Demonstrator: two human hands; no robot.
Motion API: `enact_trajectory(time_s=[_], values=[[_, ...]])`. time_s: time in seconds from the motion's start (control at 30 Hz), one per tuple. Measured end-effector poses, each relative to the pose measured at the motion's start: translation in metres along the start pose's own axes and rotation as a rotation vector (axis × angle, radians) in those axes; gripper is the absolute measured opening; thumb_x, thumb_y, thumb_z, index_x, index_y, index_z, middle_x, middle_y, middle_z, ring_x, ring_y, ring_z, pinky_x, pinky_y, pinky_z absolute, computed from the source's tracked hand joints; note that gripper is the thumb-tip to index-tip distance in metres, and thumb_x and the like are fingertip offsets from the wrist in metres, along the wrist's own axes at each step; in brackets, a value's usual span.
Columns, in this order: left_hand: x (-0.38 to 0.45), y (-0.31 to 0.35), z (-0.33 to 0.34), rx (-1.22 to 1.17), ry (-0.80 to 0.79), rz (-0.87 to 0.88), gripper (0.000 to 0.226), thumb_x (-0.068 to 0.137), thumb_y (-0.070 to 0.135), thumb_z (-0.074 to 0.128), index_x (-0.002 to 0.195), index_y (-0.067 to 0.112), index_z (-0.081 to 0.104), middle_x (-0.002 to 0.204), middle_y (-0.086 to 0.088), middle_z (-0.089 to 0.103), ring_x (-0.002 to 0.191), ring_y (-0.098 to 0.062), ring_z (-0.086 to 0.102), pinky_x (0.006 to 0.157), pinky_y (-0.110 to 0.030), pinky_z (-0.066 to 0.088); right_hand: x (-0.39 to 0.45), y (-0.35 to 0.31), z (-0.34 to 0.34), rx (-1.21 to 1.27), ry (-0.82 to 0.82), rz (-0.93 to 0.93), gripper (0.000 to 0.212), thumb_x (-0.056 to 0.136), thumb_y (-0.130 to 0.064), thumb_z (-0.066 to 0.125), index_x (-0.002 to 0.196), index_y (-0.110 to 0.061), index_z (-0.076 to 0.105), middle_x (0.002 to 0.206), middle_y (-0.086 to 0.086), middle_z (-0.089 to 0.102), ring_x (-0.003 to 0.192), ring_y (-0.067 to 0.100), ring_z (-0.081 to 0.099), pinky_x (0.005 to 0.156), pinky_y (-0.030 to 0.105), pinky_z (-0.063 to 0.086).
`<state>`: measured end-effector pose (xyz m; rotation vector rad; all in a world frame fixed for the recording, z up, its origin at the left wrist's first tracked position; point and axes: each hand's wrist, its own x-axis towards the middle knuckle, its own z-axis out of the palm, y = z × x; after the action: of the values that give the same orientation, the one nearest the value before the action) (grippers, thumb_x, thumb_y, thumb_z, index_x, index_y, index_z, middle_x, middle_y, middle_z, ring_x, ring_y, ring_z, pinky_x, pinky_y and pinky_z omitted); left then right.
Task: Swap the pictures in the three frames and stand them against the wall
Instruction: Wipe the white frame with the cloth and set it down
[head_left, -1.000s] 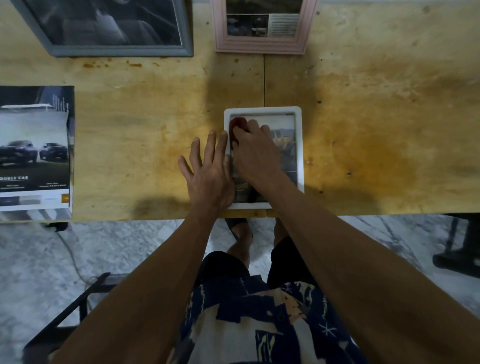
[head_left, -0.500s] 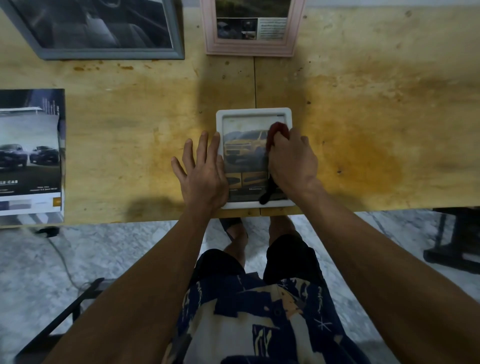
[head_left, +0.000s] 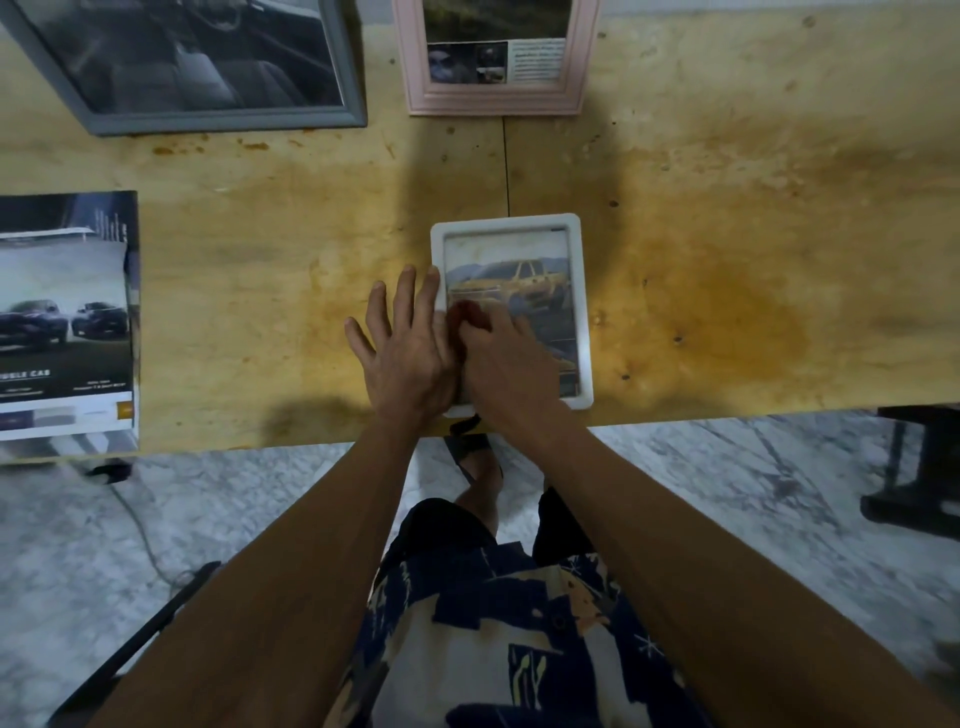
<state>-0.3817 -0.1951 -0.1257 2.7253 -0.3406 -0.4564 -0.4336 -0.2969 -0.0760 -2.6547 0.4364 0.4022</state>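
Note:
A white frame (head_left: 583, 312) lies flat near the table's front edge, with a picture of a yellow truck (head_left: 519, 280) inside it. My left hand (head_left: 405, 343) lies flat with fingers spread, on the table and the frame's left border. My right hand (head_left: 506, 364) is curled round a thin tool with a red end (head_left: 467, 316) and a black tail (head_left: 464, 426), and presses it on the picture's lower left. A grey frame (head_left: 208, 117) and a pink frame (head_left: 493, 104) stand at the back of the table.
A stack of car brochures (head_left: 62, 322) lies at the table's left end. The wooden table (head_left: 727, 260) ends just below the white frame. On the marble floor a black stand (head_left: 914, 467) sits at the right and a cable (head_left: 140, 525) at the left.
My right hand has slid with the tool from the frame's right side to its lower left, close against my left hand. My left hand stays put.

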Motion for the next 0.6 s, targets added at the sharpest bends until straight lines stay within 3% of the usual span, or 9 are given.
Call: enact_trajectory(time_s=[0.23, 0.4, 0.53, 0.6], values=[[0.001, -0.002, -0.003, -0.022, -0.023, 0.027, 0.049, 0.107, 0.043, 0.019, 0.157, 0.039, 0.015, 0.166, 0.012, 0.011, 0.153, -0.024, 0.0, 0.118, -0.062, 0.0, 0.002, 0.07, -0.015, -0.146, 0.006, 0.198, 0.018, 0.091, -0.021, 0.049, 0.105, -0.015, 0.058, 0.12, 0.007, 0.055, 0.109, 0.031, 0.048, 0.077, 0.039, 0.045], [0.003, -0.005, -0.007, -0.002, -0.029, 0.059, 0.05, 0.106, 0.046, 0.021, 0.155, 0.037, 0.02, 0.165, 0.008, 0.015, 0.152, -0.027, 0.006, 0.116, -0.063, 0.008, -0.016, 0.038, -0.011, -0.065, -0.002, 0.005, 0.027, 0.094, -0.021, 0.048, 0.115, -0.024, 0.064, 0.119, 0.003, 0.052, 0.114, 0.027, 0.045, 0.076, 0.034, 0.045], [0.007, -0.005, -0.011, 0.034, -0.042, 0.06, 0.049, 0.105, 0.047, 0.022, 0.154, 0.038, 0.022, 0.164, 0.007, 0.017, 0.15, -0.027, 0.009, 0.114, -0.061, 0.013, -0.031, 0.015, -0.014, -0.105, -0.112, -0.147, 0.032, 0.097, -0.023, 0.045, 0.123, -0.03, 0.062, 0.122, 0.001, 0.046, 0.121, 0.029, 0.035, 0.097, 0.044, 0.036], [0.007, -0.004, -0.011, 0.039, -0.044, 0.059, 0.05, 0.105, 0.047, 0.022, 0.154, 0.038, 0.022, 0.164, 0.007, 0.017, 0.15, -0.027, 0.01, 0.114, -0.061, 0.014, -0.033, 0.019, -0.016, -0.146, -0.119, -0.186, 0.032, 0.097, -0.024, 0.045, 0.121, -0.032, 0.063, 0.123, 0.001, 0.044, 0.122, 0.029, 0.033, 0.096, 0.046, 0.033]])
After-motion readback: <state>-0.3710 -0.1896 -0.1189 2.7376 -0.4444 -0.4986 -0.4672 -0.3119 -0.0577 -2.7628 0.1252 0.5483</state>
